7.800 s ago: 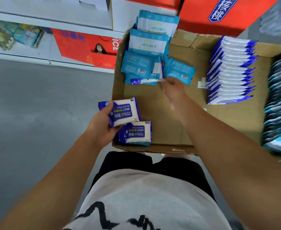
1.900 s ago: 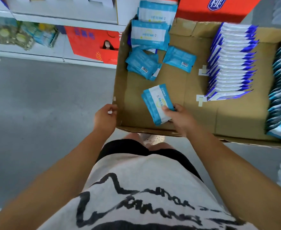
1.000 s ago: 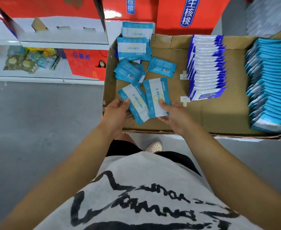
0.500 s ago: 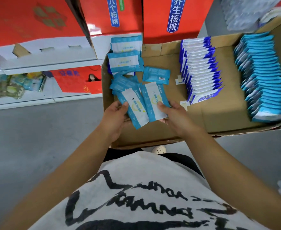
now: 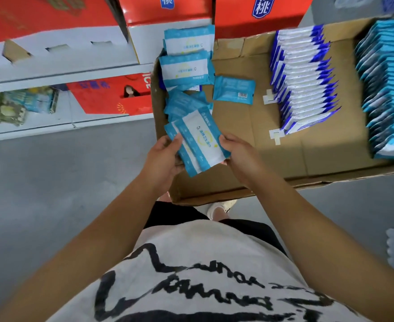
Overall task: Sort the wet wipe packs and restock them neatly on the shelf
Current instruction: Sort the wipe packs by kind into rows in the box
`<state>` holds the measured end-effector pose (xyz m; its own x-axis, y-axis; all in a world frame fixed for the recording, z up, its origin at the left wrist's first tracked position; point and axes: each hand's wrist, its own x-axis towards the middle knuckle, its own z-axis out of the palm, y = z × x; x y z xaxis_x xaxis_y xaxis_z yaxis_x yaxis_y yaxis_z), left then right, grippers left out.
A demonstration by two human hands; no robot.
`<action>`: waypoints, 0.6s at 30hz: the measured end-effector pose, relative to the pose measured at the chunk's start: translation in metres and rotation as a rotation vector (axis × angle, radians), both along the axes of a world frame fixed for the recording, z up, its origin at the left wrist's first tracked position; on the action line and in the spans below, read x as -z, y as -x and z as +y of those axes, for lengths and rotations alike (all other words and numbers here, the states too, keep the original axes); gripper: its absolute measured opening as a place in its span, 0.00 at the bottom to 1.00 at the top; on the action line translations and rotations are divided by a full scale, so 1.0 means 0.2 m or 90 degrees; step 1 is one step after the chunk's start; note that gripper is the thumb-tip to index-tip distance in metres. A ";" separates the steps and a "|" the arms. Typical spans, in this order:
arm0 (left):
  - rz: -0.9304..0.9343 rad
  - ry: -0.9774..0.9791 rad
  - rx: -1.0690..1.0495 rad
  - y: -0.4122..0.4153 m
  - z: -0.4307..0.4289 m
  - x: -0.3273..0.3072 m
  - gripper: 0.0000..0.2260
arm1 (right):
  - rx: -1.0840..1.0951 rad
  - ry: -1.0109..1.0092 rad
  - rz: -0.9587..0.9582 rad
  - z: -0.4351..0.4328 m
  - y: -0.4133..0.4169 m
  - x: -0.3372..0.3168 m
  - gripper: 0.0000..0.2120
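Head view | left hand [image 5: 162,156], right hand [image 5: 241,154] pinch two wipe packs [image 5: 203,140] — "10" printed | red carton [image 5: 103,96] — "ICE"

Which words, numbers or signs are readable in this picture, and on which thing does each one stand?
"桃": blue label on the red carton, top.
"ICE": red box on the lower shelf.
"10": held pack, near its lower end.
Unreadable: other print on the held pack, digits by the barcode on the loose pack, black scrawl on the shirt.
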<state>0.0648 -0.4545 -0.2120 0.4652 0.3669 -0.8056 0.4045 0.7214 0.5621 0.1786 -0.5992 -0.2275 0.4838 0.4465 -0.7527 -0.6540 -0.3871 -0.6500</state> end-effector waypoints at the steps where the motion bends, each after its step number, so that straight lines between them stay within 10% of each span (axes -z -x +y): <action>1: 0.000 0.004 -0.004 0.01 0.00 0.01 0.14 | -0.017 0.007 -0.012 0.02 0.02 0.00 0.10; 18: 0.122 -0.049 -0.043 0.18 0.28 0.15 0.06 | -0.273 0.276 -0.499 0.52 -0.23 0.36 0.28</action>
<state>0.0293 -0.3991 -0.2414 0.2785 0.4555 -0.8456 0.4622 0.7082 0.5337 0.2243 -0.4953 -0.2998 0.7763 0.4622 -0.4285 0.1517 -0.7969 -0.5848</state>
